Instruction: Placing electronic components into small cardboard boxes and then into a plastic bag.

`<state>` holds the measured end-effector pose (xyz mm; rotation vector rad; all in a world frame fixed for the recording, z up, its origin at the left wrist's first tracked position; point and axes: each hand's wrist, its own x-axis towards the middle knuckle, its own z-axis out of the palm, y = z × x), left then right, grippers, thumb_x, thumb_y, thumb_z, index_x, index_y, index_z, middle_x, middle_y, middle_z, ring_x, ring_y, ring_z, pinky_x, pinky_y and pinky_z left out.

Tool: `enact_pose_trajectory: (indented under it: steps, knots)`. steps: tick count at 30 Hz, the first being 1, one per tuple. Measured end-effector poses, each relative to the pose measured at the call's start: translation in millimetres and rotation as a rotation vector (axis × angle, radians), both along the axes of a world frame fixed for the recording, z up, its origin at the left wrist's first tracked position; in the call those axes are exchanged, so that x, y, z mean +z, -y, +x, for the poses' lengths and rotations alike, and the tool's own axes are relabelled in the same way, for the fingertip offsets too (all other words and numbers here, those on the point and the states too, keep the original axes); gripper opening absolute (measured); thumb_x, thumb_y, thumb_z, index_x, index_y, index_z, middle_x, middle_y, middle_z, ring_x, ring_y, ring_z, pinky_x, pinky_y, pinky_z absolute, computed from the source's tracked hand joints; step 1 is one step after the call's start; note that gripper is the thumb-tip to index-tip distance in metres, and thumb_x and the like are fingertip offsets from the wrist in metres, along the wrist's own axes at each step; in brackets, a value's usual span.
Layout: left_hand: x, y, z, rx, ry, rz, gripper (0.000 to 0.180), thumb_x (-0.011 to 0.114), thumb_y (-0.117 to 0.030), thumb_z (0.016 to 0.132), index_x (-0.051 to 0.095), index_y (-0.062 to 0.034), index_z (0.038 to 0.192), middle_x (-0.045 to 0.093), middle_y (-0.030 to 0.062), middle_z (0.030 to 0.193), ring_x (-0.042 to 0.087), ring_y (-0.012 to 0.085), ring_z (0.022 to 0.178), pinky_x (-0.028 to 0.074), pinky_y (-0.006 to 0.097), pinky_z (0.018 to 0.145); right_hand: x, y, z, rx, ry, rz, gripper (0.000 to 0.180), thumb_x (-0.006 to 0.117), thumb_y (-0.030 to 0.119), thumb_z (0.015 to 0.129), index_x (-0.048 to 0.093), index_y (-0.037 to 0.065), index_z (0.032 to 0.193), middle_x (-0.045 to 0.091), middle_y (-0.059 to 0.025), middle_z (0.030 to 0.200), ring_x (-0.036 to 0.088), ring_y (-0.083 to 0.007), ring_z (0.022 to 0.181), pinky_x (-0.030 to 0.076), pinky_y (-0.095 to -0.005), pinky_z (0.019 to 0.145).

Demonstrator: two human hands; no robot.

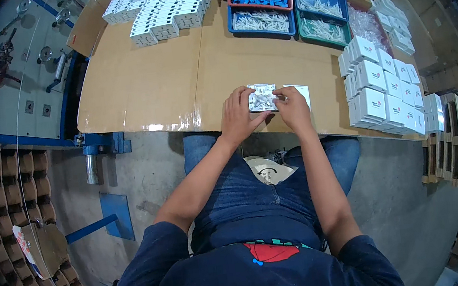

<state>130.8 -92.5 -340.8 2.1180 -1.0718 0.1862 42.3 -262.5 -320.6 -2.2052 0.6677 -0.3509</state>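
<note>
Gripping clear bag (262,100), both hands (239,116)

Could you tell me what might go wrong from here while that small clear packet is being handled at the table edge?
1. The small clear packet, held between the left hand and right hand, sits close to the near edge of the cardboard-covered table; a slip could drop it onto the lap or floor.
2. The stack of white boxes stands just beside the right forearm; an outward elbow move might knock it over.
</note>
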Motion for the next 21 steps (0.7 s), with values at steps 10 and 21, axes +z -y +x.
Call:
enact_pose_trajectory:
  steps: [10,21]
  knots:
    - [3,8,1,0.143,-0.041,0.197,0.119,0.079,-0.072,0.064,0.037,0.0022,0.146,0.039,0.0237,0.148,0.026,0.0420,0.147,0.013,0.058,0.122,-2,24,-46,-0.345,-0.095,-0.344,0.054,0.075,0.031,0.085,0.062,-0.002,0.126,0.056,-0.0199,0.135,0.051,-0.0372,0.128,0.044,-0.0459,0.105]
    - [3,8,5,0.123,-0.108,0.210,0.106,0.084,-0.063,0.065,0.043,-0.0025,0.141,0.042,0.0212,0.147,0.032,0.0393,0.145,0.013,0.059,0.122,7,27,-39,-0.338,-0.058,0.044,0.052,0.084,0.021,0.078,0.058,-0.002,0.116,0.059,-0.0237,0.131,0.056,-0.0351,0.124,0.047,-0.0441,0.103]
